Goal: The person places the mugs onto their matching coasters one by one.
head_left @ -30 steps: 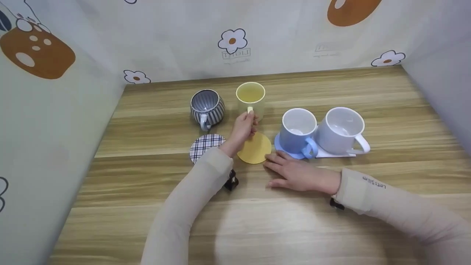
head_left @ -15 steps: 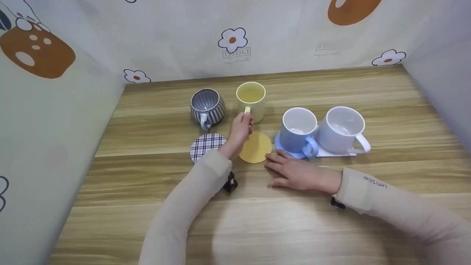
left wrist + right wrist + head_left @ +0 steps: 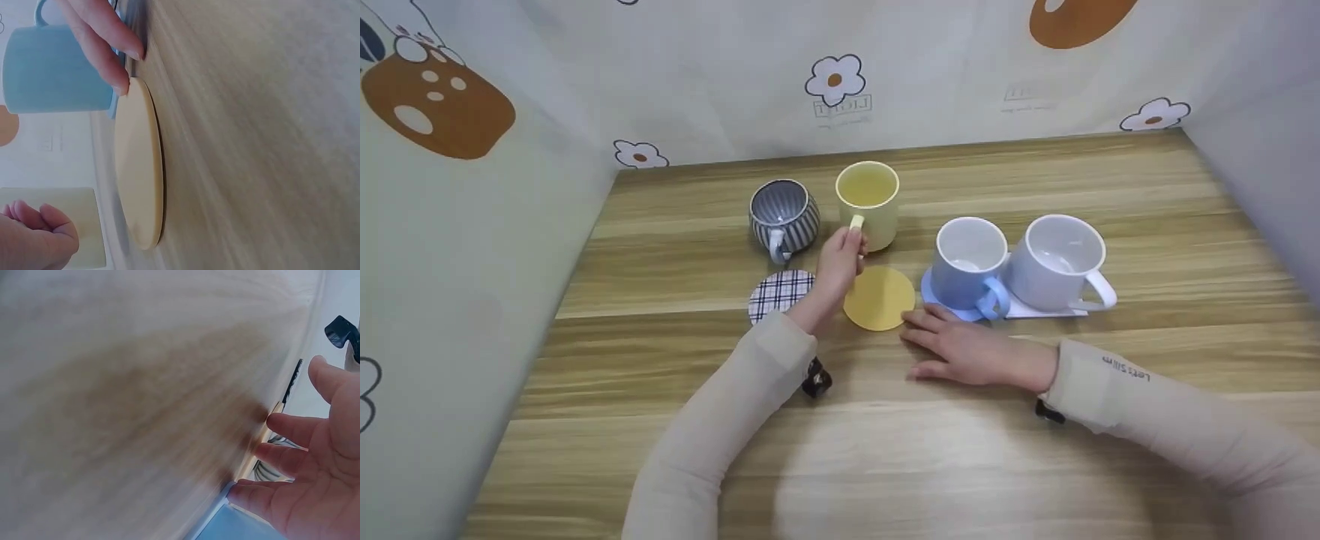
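My left hand (image 3: pixel 837 264) grips the handle of a pale yellow mug (image 3: pixel 880 223), which stands upright behind the round yellow coaster (image 3: pixel 880 301). In the left wrist view the curled fingers sit against the mug's side (image 3: pixel 84 209); whether its base touches the table is hard to tell. Flat on the table, my right hand (image 3: pixel 969 349) has its fingers straight, the tips touching the yellow coaster's right edge. Just behind that hand a blue mug (image 3: pixel 958 281) stands on a round blue coaster (image 3: pixel 928 291).
A grey striped mug (image 3: pixel 799 225) stands left of the yellow one, behind a round plaid coaster (image 3: pixel 776 292) partly covered by the left wrist. At right a white mug (image 3: pixel 1046 277) rests on a white coaster (image 3: pixel 1046 313). Patterned cloth walls (image 3: pixel 720 90) enclose the wooden table (image 3: pixel 645 292).
The yellow mug has shifted slightly left and away from me, its handle turning leftward with my left hand. My left forearm has swung left. The right hand stays in place.
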### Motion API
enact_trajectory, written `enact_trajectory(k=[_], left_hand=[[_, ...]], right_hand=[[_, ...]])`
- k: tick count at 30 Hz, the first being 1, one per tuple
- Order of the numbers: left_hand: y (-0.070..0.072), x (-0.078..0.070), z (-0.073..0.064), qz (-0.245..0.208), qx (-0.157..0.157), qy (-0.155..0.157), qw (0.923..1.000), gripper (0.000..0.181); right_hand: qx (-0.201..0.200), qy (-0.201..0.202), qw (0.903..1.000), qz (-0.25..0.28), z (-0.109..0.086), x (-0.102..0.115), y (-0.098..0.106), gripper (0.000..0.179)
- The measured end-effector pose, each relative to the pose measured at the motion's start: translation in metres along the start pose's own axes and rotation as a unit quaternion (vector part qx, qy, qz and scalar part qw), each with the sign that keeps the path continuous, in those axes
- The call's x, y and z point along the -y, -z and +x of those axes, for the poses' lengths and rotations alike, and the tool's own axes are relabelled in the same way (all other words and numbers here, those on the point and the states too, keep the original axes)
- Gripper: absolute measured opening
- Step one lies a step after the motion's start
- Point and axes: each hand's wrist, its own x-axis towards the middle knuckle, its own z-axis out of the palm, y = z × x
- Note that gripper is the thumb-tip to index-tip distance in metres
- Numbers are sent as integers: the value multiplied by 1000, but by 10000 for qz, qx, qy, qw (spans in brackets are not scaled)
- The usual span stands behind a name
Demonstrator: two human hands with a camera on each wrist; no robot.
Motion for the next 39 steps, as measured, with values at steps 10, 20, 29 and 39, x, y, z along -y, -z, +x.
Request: enact_trajectory(k=[10, 20, 29, 39], left_hand=[[11, -3, -16, -169, 106, -16, 9998, 26], [22, 1, -33, -33, 388, -104, 9992, 26], [29, 3, -41, 241, 452, 28, 9987, 26], [35, 6, -51, 299, 592, 72, 9978, 25]], right_hand=[[-34, 10, 10000, 26, 0, -2, 0, 54], [-42, -1, 10000, 69, -1, -1, 0, 54], [-158, 91, 9998, 73, 0, -2, -1, 56], [-160, 53, 9998, 130, 0, -2, -1, 57]])
